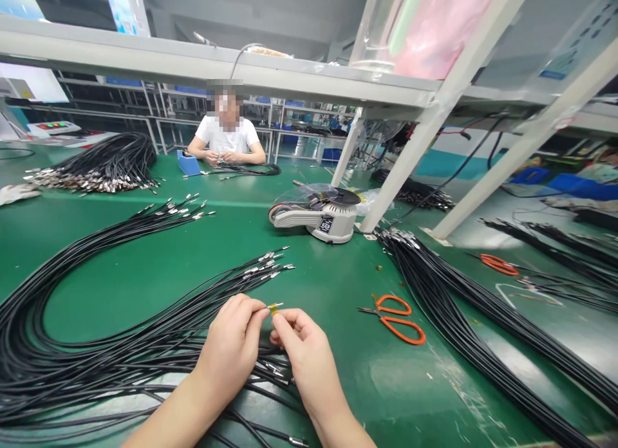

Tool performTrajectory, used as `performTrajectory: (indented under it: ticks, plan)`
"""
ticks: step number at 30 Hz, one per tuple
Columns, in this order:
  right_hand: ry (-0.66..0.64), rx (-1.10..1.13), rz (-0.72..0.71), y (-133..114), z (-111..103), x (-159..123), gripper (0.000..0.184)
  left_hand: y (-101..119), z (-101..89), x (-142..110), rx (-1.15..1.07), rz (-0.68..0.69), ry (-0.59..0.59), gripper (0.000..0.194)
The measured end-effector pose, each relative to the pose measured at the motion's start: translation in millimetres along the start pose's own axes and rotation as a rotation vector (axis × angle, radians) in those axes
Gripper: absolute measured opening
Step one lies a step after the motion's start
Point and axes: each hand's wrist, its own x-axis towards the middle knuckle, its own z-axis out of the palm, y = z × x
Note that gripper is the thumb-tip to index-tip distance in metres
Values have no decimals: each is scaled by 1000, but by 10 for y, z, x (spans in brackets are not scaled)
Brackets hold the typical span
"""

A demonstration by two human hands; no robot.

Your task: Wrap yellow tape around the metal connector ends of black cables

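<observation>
My left hand [230,338] pinches a black cable close to its metal-tipped end [279,304], which sticks out past the fingertips. A small piece of yellow tape [274,310] sits at that end, pinched by the thumb and finger of my right hand [306,348]. How far the tape goes round the cable is too small to tell. Beneath and left of both hands lies a large looped bundle of black cables [120,345], with silver connectors at their ends. Orange-handled scissors [398,319] rest on the table to the right of my right hand.
A grey tape dispenser [333,226] stands beyond my hands. More black cables [449,287] run along the right, near a second pair of orange-handled scissors [499,264]. A cable pile [111,161] lies far left. Across the green table [159,268] sits a person [226,136]. Shelf posts [410,158] rise ahead.
</observation>
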Motion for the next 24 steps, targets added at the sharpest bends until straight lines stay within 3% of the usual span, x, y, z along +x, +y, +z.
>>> performTrajectory:
  ticks: [13,24]
  plan:
    - [25,-49,-41,-41,44,-3,19,79,-73,71,-408,-528,-152,23]
    - [21,-112,-85,-13,56,-10,17,-7,-56,74,-593,-607,-210,25]
